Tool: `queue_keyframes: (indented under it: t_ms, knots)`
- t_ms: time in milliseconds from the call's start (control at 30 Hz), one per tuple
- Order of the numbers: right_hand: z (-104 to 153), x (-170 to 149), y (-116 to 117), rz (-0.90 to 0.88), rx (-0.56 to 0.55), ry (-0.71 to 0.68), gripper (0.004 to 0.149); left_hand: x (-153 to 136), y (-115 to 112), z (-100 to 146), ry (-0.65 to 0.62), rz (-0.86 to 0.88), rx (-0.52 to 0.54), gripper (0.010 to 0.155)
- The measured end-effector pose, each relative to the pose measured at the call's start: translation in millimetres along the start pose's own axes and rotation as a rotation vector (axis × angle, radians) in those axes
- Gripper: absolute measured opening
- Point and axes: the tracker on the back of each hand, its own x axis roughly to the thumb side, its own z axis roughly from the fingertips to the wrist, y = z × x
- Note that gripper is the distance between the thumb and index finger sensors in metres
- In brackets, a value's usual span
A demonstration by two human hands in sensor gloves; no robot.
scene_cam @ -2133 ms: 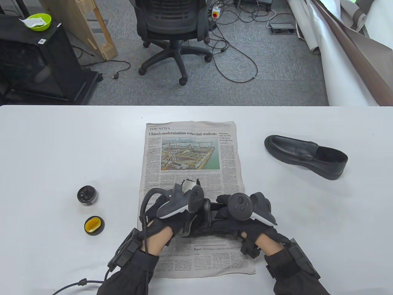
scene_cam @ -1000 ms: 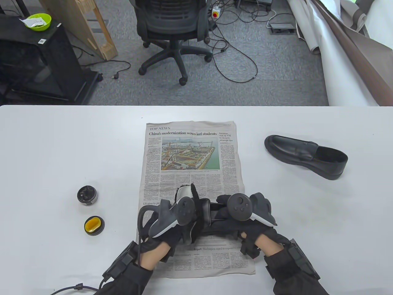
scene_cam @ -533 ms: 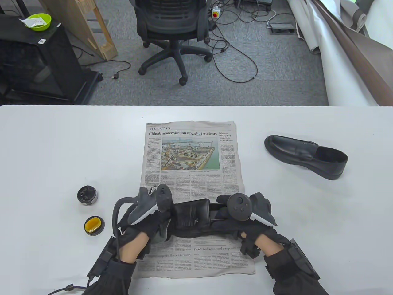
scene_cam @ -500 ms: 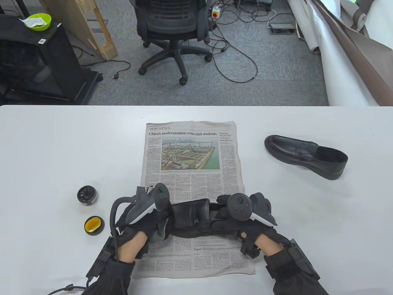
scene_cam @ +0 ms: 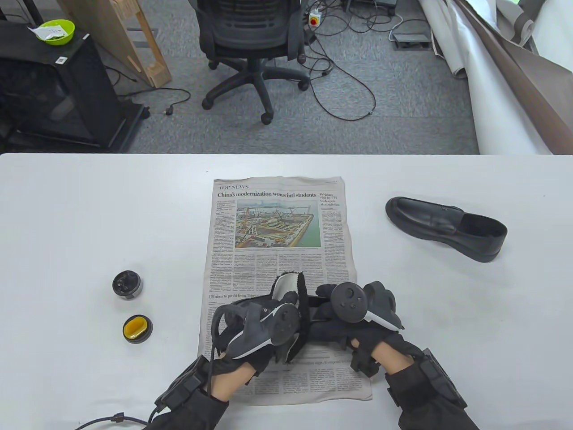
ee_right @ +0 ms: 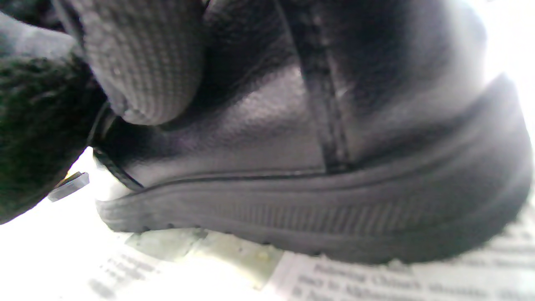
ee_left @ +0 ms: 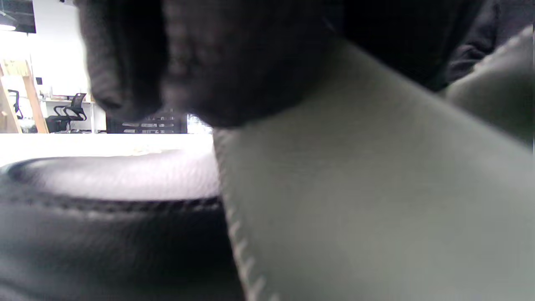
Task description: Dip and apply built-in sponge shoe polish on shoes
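Observation:
A black loafer [scene_cam: 318, 330] lies on the newspaper [scene_cam: 277, 224], mostly hidden under both hands. My left hand [scene_cam: 262, 329] grips a grey cloth with black fleece backing [scene_cam: 286, 287] and presses it on the shoe's upper; the left wrist view shows the cloth [ee_left: 355, 188] against the black leather [ee_left: 104, 200]. My right hand [scene_cam: 358, 313] holds the shoe's heel end; the right wrist view shows a gloved finger [ee_right: 146, 62] on the heel leather [ee_right: 334, 167]. The open polish tin [scene_cam: 127, 285] and its lid with the yellow sponge [scene_cam: 137, 328] sit at left, untouched.
A second black loafer [scene_cam: 445, 228] lies on the white table [scene_cam: 89, 215] at the right, apart from the newspaper. An office chair [scene_cam: 250, 40] and cables are on the floor beyond the table's far edge.
My left hand swept the cloth left to the shoe's toe end, then came back right over the upper. My right hand and the shoe have stayed put.

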Motion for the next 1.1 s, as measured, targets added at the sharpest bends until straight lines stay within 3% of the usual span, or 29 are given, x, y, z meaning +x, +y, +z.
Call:
queue_keyframes:
  t_ms: [100,367,600,700,767,867,900,1000,1100]
  knots:
    - [-0.3,0.2,0.0,0.0,0.003,0.0,0.044,-10.3,-0.5,-2.4,-0.038,-0.055,-0.056,0.063]
    - [-0.6,0.0,0.0,-0.004,0.003,-0.002,0.044,-56.0,0.4,-11.0,0.034,-0.155,-0.28,0.063]
    - [-0.6,-0.2,0.0,-0.004,0.001,0.0,0.044,-87.7,7.8,-10.4,0.133,-0.196,-0.317,0.062]
    - [-0.8,-0.3,-0.1,-0.005,0.003,-0.001,0.044,-80.9,16.4,-9.4,0.151,-0.362,-0.122,0.059]
    - [-0.7,-0.3,-0.1,-0.002,0.005,-0.004,0.044,-69.5,19.7,-9.4,0.102,-0.3,-0.048,0.059]
    - [-0.9,-0.4,-0.2,0.001,0.005,-0.004,0.044,-45.6,17.9,-13.7,-0.012,0.024,-0.033,0.06]
    - [-0.9,-0.4,-0.2,0.0,0.005,-0.004,0.044,-37.7,17.4,-15.5,-0.031,0.06,-0.028,0.06]
    - [-0.6,-0.3,0.0,0.002,0.002,-0.003,0.044,-14.6,13.1,-23.7,-0.066,0.089,-0.006,0.061]
    - [-0.8,-0.4,0.0,0.002,0.003,-0.004,0.044,-6.5,1.6,-31.4,-0.051,0.041,-0.053,0.061]
